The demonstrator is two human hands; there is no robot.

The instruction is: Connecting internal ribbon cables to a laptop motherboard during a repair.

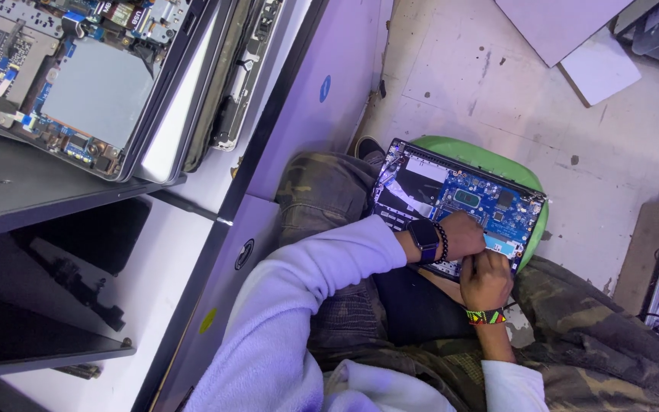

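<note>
The right hand [487, 281] and left hand [463, 235] hide the opened laptop [451, 198]'s near edge.

Open laptop [459, 206]: blue circuit board, black and silver parts. Stool [490, 160] beneath: bright green. Trousers [329, 191]: camouflage, olive and brown. Sleeve [322, 267]: pale lilac. Left-wrist watch [425, 238] and bead bracelet [444, 243]: black. Right-wrist band [486, 316]: red, yellow, green, black woven pattern.

Opened laptop [459, 202], blue circuit board exposed, on lap
</note>
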